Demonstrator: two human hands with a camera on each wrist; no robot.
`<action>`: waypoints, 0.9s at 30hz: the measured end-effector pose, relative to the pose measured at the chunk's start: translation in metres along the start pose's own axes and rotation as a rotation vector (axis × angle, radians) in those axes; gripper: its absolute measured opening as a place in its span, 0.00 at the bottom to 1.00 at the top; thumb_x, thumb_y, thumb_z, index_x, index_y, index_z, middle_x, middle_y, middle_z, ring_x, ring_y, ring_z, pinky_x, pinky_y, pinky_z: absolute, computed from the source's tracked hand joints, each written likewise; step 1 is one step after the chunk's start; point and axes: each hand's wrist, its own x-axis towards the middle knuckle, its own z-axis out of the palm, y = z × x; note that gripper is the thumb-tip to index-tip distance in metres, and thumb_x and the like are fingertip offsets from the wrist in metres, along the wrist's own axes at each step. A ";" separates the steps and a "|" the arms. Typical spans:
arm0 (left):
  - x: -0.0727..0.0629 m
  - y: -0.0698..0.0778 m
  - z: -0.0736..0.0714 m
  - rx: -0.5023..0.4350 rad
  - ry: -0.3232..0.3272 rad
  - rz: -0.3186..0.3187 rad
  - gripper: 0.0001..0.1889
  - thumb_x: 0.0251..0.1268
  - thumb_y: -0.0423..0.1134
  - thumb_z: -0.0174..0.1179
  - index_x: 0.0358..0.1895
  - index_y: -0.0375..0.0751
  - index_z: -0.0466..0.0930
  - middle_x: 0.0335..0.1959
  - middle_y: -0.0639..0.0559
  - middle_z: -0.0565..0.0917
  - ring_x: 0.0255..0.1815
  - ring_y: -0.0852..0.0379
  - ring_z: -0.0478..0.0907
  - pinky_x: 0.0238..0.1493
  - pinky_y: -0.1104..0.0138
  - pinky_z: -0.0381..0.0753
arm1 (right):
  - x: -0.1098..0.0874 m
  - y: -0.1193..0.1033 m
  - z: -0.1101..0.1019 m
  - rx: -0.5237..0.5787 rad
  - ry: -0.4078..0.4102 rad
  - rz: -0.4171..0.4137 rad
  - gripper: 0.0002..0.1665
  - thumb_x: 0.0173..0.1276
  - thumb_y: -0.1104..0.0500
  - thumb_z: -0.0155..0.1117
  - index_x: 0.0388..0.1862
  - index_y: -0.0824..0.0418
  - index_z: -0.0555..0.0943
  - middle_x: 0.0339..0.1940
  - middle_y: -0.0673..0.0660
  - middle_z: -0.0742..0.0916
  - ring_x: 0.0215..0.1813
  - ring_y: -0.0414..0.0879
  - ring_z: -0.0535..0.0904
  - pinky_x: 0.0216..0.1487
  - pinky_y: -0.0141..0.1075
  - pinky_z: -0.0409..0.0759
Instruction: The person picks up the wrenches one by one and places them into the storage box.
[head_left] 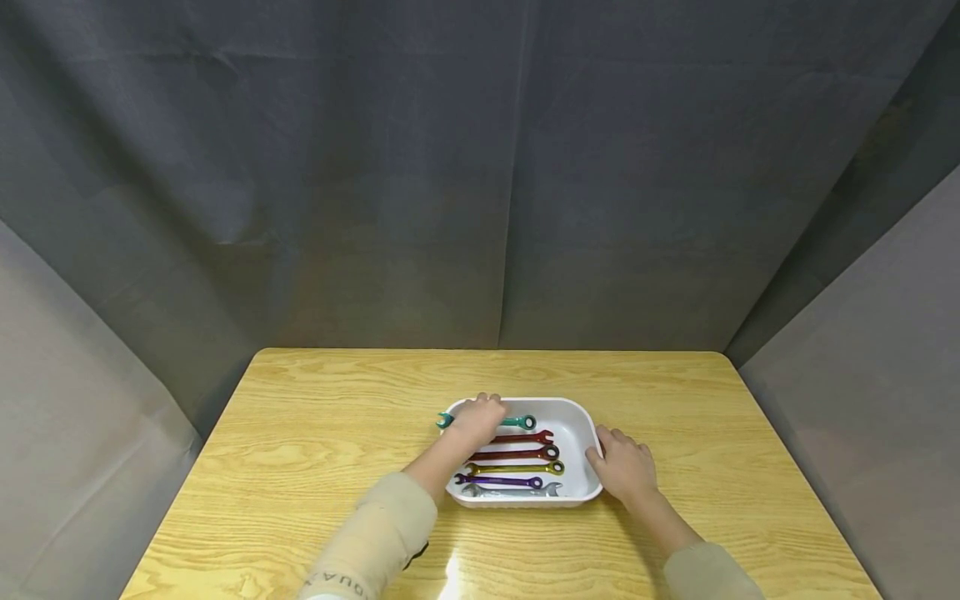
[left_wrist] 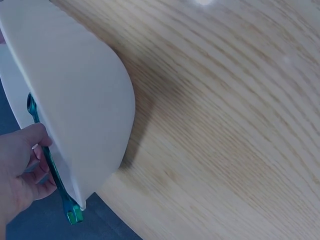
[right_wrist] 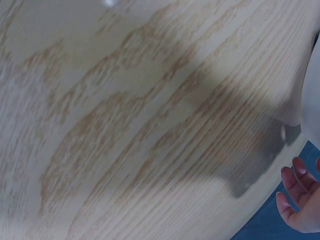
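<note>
My left hand [head_left: 480, 419] reaches over the left side of a white tray [head_left: 581, 429]. Between its thumb and fingers it holds a teal combination wrench [left_wrist: 55, 172] by the middle. The wrench's open end overlaps the tray's left rim; its ring end [head_left: 529, 422] points right. Below that hand, a red open-end wrench [head_left: 525, 437], a dark red ratcheting wrench [head_left: 517, 455], a yellow wrench [head_left: 525, 469], a purple wrench [head_left: 498, 481] and a silver wrench [head_left: 517, 492] lie in a row. At the tray's right end, my right hand [head_left: 626, 465] has loosely bent fingers [right_wrist: 295, 185]; contact with the rim is unclear.
The tray stands on a wood-grain table [head_left: 337, 433], toward its front middle. Dark grey cloth [head_left: 375, 208] hangs behind the table's back edge, with lighter panels [head_left: 862, 375] at both sides.
</note>
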 end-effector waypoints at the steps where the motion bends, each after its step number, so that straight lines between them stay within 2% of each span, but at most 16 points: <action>1: 0.000 0.001 0.000 0.006 0.000 -0.001 0.14 0.55 0.31 0.60 0.44 0.49 0.80 0.38 0.51 0.80 0.38 0.54 0.76 0.36 0.64 0.79 | 0.000 0.000 0.000 0.000 0.001 -0.001 0.20 0.62 0.51 0.51 0.48 0.61 0.75 0.40 0.61 0.82 0.43 0.60 0.78 0.42 0.55 0.71; 5: 0.002 0.004 0.003 0.033 -0.003 -0.013 0.15 0.55 0.30 0.60 0.46 0.48 0.79 0.40 0.50 0.80 0.40 0.54 0.76 0.38 0.63 0.79 | 0.000 0.000 0.000 0.001 0.000 -0.002 0.20 0.62 0.50 0.50 0.49 0.61 0.75 0.40 0.61 0.82 0.43 0.60 0.78 0.42 0.55 0.71; 20: 0.007 0.014 0.018 0.147 0.068 -0.006 0.12 0.53 0.30 0.61 0.40 0.48 0.80 0.39 0.50 0.80 0.41 0.54 0.76 0.36 0.66 0.79 | -0.001 0.000 0.000 0.001 -0.002 -0.004 0.21 0.62 0.50 0.50 0.50 0.61 0.75 0.40 0.62 0.82 0.44 0.61 0.78 0.42 0.56 0.71; 27: 0.009 0.015 0.028 0.179 0.111 0.007 0.14 0.53 0.29 0.61 0.43 0.47 0.79 0.41 0.49 0.80 0.43 0.53 0.75 0.38 0.64 0.79 | -0.001 -0.001 -0.002 0.004 -0.017 0.005 0.21 0.63 0.50 0.50 0.50 0.61 0.75 0.41 0.62 0.82 0.45 0.61 0.77 0.44 0.56 0.70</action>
